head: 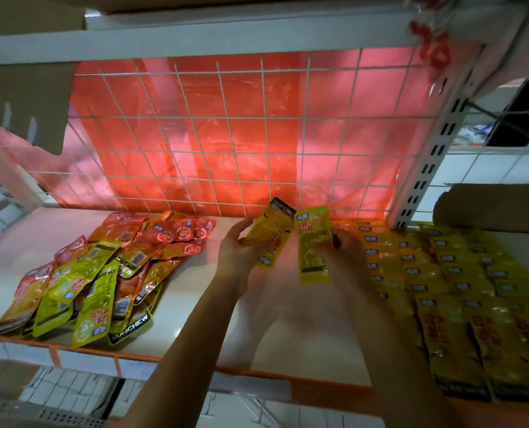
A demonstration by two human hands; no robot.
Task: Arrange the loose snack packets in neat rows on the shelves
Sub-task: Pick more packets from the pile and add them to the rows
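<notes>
My left hand [237, 251] holds a yellow snack packet [272, 233] above the middle of the white shelf [195, 291]. Just to its right, my right hand [346, 254] pinches a second yellow packet [314, 245] that hangs upright. A loose pile of red, orange and yellow packets [102, 273] lies on the shelf's left part. Neat overlapping rows of yellow packets [448, 288] cover the shelf's right part, right beside my right hand.
A white wire grid [226, 134] with red plastic sheet behind it closes the back of the shelf. A slotted white upright [433, 162] stands at the right. Another shelf board [195, 35] sits overhead. A brown roll [488, 208] lies at far right.
</notes>
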